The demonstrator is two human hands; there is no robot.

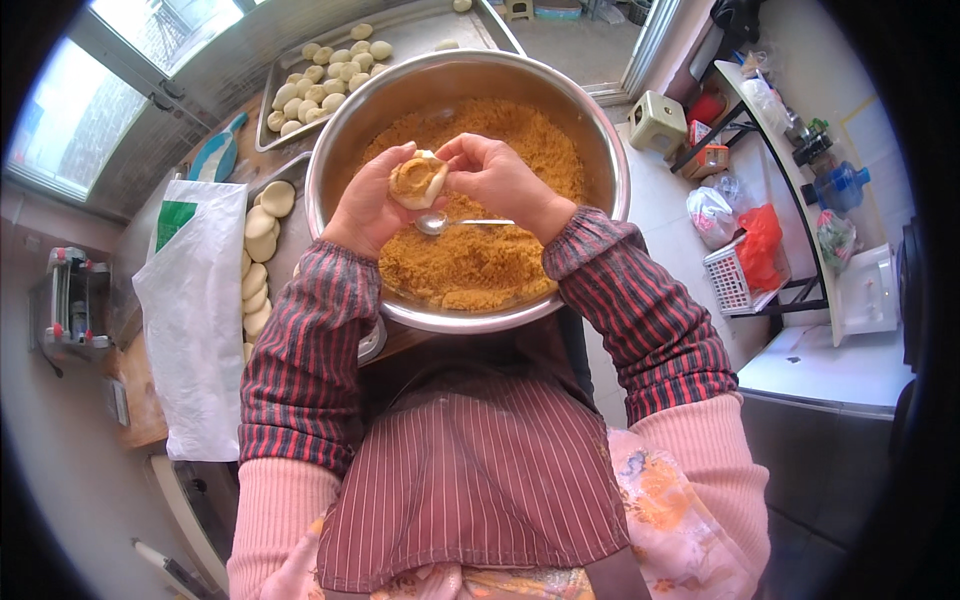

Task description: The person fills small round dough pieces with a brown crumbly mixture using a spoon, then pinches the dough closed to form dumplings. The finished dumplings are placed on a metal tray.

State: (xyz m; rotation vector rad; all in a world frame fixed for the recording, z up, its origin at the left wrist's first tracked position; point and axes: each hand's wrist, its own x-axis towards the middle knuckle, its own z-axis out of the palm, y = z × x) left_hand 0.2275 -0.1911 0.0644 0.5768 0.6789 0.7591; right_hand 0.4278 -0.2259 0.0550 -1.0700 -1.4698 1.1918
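Observation:
Cupped in my left hand [367, 204] is a pale dough wrapper [424, 196] with a mound of orange-brown crumbly filling [414, 178] in its middle. The fingers of my right hand [501, 176] pinch the wrapper's right edge, which is drawn up around the filling. Both hands are over a large metal bowl [613, 161] that holds a heap of the same crumbly filling [465, 274]. A metal spoon [432, 223] rests on that filling below my hands, its handle pointing right towards my right wrist.
Flat dough discs [259, 247] overlap on a tray left of the bowl, partly under a white plastic bag [196, 322]. Behind, a metal tray [427, 28] carries several rounded dough balls [330, 82]. A blue scoop [217, 154] lies at the far left. A plastic stool [657, 124] stands right.

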